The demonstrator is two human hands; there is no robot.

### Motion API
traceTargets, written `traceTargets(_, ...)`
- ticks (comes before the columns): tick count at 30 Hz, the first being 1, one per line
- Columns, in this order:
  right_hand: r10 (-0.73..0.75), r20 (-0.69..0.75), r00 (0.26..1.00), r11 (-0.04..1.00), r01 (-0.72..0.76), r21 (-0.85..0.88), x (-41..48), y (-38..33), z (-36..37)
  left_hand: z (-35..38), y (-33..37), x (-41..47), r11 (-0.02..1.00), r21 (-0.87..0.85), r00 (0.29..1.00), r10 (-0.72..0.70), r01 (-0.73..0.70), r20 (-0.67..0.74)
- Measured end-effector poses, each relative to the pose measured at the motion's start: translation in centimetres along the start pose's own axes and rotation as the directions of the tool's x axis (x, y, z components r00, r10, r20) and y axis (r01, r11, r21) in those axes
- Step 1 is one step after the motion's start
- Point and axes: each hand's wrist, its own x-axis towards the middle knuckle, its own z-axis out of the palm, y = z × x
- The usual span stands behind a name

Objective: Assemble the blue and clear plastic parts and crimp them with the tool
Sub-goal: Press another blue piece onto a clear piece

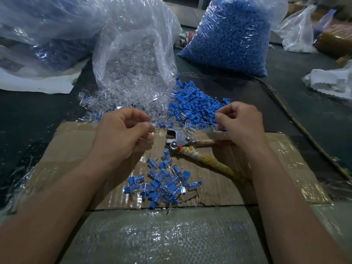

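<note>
Pinching a clear part (151, 127) in the left hand (122, 130), seemingly a blue part (223, 129) in the right hand (242, 124). Seat them squarely first; the pliers (180, 140) lie at the left hand's 3 o'clock.

clear parts (122, 92): heap spilling from bag (133, 44) | blue parts (194, 103): pile just beside | tool (179, 140): lying flat on cardboard (276, 168)

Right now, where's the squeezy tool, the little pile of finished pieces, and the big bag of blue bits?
crimping tool (187, 138): head view, on its metal head by the bolt.
pile of finished pieces (162, 182): head view, middle of the heap.
bag of blue parts (228, 35): head view, its bulging front.
</note>
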Motion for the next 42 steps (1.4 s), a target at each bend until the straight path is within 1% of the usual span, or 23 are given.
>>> traceTargets(1, -0.017, -0.013, 1.000, 0.998, 0.018, 0.055, -0.3, -0.5, 0.0, 0.0, 0.0, 0.0, 1.000, -0.003, 1.000, -0.001, 0.001, 0.003)
traceTargets(4, -0.096, -0.028, 0.995, 0.986, 0.099, 0.134, -1.4, -2.0, 0.2, 0.1, -0.1, -0.1, 1.000, 0.016, 1.000, 0.007, -0.008, 0.013)
traceTargets(6, -0.152, 0.012, 0.988, 0.964, 0.145, 0.224, -2.2, -3.0, 0.7, 0.2, -0.1, -0.1, 1.000, 0.015, 1.000, 0.014, -0.014, 0.015)
traceTargets(8, -0.224, 0.088, 0.971, 0.944, 0.193, 0.269, -3.1, -4.1, 1.4, 0.3, -0.2, -0.2, 0.999, 0.027, 1.000, 0.030, -0.031, 0.006)
traceTargets(10, -0.294, 0.149, 0.944, 0.929, 0.246, 0.277, -4.0, -5.0, 2.2, 0.5, -0.2, -0.4, 0.996, 0.060, 0.997, 0.070, -0.069, -0.012)
traceTargets(13, -0.356, 0.175, 0.918, 0.915, 0.304, 0.266, -4.5, -5.7, 3.1, 0.8, -0.3, -0.4, 0.986, 0.102, 0.991, 0.133, -0.130, -0.031)
traceTargets(16, -0.366, 0.173, 0.914, 0.915, 0.320, 0.247, -4.6, -5.9, 3.5, 0.9, -0.3, -0.4, 0.969, 0.156, 0.980, 0.197, -0.193, -0.009)
traceTargets(22, -0.375, 0.138, 0.917, 0.915, 0.343, 0.211, -4.5, -5.8, 3.7, 1.1, -0.3, -0.8, 0.948, 0.169, 0.963, 0.262, -0.270, 0.070)
traceTargets(24, -0.380, 0.133, 0.915, 0.911, 0.345, 0.226, -4.4, -5.7, 3.8, 1.1, -0.2, -0.8, 0.958, 0.134, 0.966, 0.247, -0.254, 0.073)
traceTargets(29, -0.455, 0.125, 0.882, 0.871, 0.411, 0.270, -4.3, -5.5, 3.6, 0.9, 0.0, -0.7, 0.987, -0.069, 0.985, 0.148, -0.143, 0.083)
traceTargets(33, -0.507, 0.108, 0.855, 0.824, 0.443, 0.353, -4.2, -5.3, 3.7, 0.7, 0.0, -0.4, 0.985, -0.151, 0.989, 0.102, -0.085, 0.108)
traceTargets(38, -0.544, 0.181, 0.819, 0.816, 0.467, 0.339, -3.9, -5.0, 3.3, 0.5, -0.2, -0.2, 0.977, -0.209, 0.990, 0.061, -0.033, 0.131)
traceTargets(42, -0.558, 0.146, 0.817, 0.800, 0.483, 0.356, -3.7, -4.6, 3.3, 0.4, 0.1, -0.2, 0.978, -0.207, 0.981, 0.034, 0.007, 0.192)
